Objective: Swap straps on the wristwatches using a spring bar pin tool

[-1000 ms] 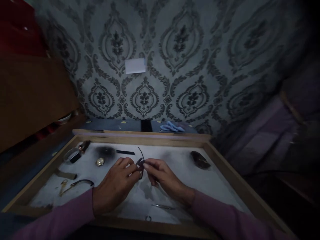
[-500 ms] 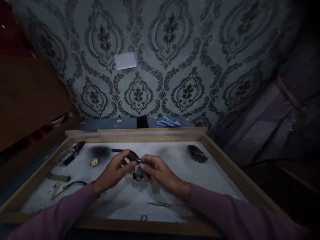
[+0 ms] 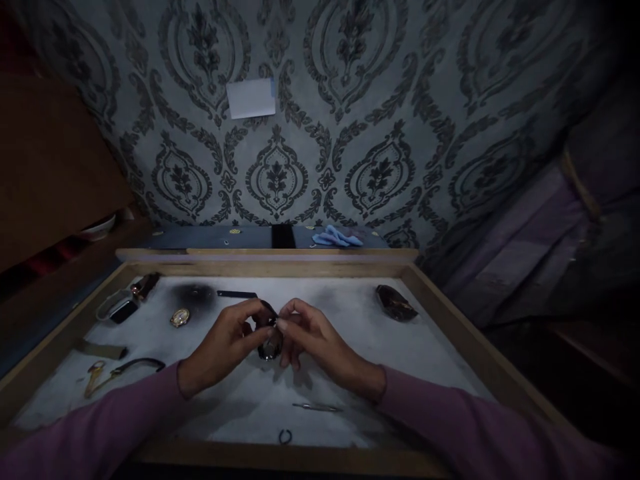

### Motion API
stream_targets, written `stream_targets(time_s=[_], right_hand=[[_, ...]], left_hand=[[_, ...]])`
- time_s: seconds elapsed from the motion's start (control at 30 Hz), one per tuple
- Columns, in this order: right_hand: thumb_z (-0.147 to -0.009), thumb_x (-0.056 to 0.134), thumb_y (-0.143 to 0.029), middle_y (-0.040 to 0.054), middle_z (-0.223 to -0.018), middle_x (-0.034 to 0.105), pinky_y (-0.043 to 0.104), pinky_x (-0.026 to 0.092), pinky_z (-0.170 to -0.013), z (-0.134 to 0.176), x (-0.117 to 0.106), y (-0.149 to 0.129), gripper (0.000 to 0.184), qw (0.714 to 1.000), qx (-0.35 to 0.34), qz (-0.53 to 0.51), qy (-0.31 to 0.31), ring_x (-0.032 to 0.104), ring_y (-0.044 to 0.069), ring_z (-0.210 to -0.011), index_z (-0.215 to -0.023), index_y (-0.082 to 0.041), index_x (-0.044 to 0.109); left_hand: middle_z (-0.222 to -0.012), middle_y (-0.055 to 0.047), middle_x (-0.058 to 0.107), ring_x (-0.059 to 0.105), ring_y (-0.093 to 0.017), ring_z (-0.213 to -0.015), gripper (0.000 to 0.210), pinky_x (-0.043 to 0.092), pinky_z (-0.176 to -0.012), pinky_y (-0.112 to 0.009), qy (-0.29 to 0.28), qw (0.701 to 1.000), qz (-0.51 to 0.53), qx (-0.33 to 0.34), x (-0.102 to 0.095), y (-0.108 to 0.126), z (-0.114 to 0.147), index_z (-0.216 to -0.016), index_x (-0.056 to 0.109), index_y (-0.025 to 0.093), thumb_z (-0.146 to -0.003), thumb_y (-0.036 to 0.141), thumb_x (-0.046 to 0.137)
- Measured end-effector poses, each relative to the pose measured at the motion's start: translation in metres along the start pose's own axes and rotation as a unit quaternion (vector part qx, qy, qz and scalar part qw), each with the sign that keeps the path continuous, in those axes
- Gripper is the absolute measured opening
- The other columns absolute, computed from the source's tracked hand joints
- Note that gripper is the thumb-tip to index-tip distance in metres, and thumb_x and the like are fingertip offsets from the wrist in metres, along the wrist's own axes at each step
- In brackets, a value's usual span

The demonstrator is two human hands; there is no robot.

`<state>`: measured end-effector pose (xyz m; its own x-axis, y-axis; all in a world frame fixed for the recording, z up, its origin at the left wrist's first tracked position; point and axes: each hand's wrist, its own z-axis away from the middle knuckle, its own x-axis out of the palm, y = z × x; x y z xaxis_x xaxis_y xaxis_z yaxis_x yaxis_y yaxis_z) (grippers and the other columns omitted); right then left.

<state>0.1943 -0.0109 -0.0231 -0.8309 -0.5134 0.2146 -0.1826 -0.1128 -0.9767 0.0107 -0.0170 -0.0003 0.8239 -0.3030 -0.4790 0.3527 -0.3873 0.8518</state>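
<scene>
My left hand (image 3: 226, 347) pinches a dark watch strap (image 3: 270, 308) between thumb and fingers. Meeting it there, my right hand (image 3: 325, 345) is closed on the same strap at its end; the exact spot under the fingertips is too small to make out. Just below the fingers hangs a round watch case (image 3: 270, 348) with a shiny rim, partly hidden by both hands. A straight black strip (image 3: 237, 294) sticks out beyond my left fingers; whether it belongs to the same strap I cannot tell. Nearer me lies a thin metal tool (image 3: 316, 407).
A wooden-framed tray (image 3: 270, 268) with a pale bottom surrounds everything. At left lie a gold watch (image 3: 180, 317), a smartwatch (image 3: 123, 311), an olive strap (image 3: 101, 349) and a curved black strap (image 3: 140, 365). A brown glassy object (image 3: 396, 304) sits at right, a small dark ring (image 3: 285, 437) in front.
The view has tipped up slightly. My fingertips have shifted a little at the strap, and the watch case below has turned, showing its round face differently. Both hands keep their hold.
</scene>
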Motion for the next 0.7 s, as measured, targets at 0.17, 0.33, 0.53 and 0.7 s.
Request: stream_targets(time_s=[0.17, 0.33, 0.53, 0.7], right_hand=[[-0.088, 0.058, -0.051, -0.0056, -0.062, 0.060, 0.015, 0.042, -0.035, 0.0012, 0.0010, 0.0027, 0.034, 0.997, -0.012, 0.072, -0.001, 0.060, 0.009, -0.043, -0.092, -0.020, 0.047], [-0.093, 0.049, -0.046, -0.0056, -0.053, 0.058, 0.017, 0.047, -0.039, 0.0009, 0.0042, 0.0031, 0.027, 0.997, -0.008, 0.077, 0.017, 0.061, 0.011, -0.043, -0.086, -0.020, 0.045], [-0.093, 0.044, -0.038, -0.0042, -0.050, 0.062, 0.020, 0.049, -0.041, -0.0016, 0.0043, 0.0058, 0.019, 0.999, 0.025, 0.013, 0.021, 0.062, 0.012, -0.043, -0.088, -0.020, 0.042], [-0.093, 0.048, -0.038, -0.0051, -0.051, 0.061, 0.021, 0.050, -0.042, -0.0006, 0.0042, 0.0040, 0.020, 1.000, 0.018, 0.013, 0.013, 0.063, 0.013, -0.045, -0.087, -0.021, 0.042]], left_hand=[[-0.074, 0.000, 0.059, 0.053, -0.012, -0.067, 0.013, 0.038, -0.057, -0.021, -0.046, 0.999, -0.020, -0.003, 0.0042, 0.0004, 0.0021, -0.080, 0.060, 0.016, -0.088, 0.026, 0.058], [-0.074, 0.002, 0.053, 0.051, -0.012, -0.064, 0.011, 0.038, -0.053, -0.020, -0.063, 0.995, 0.029, -0.076, 0.0055, -0.0011, 0.0010, -0.081, 0.054, 0.017, -0.083, 0.026, 0.059], [-0.077, 0.002, 0.051, 0.048, -0.012, -0.068, 0.011, 0.038, -0.055, -0.022, -0.069, 0.991, 0.062, -0.099, 0.0043, -0.0040, 0.0007, -0.087, 0.054, 0.017, -0.083, 0.027, 0.057], [-0.077, 0.001, 0.050, 0.046, -0.014, -0.072, 0.013, 0.039, -0.061, -0.025, -0.092, 0.990, 0.062, -0.090, 0.0018, 0.0000, 0.0014, -0.090, 0.055, 0.017, -0.085, 0.028, 0.055]])
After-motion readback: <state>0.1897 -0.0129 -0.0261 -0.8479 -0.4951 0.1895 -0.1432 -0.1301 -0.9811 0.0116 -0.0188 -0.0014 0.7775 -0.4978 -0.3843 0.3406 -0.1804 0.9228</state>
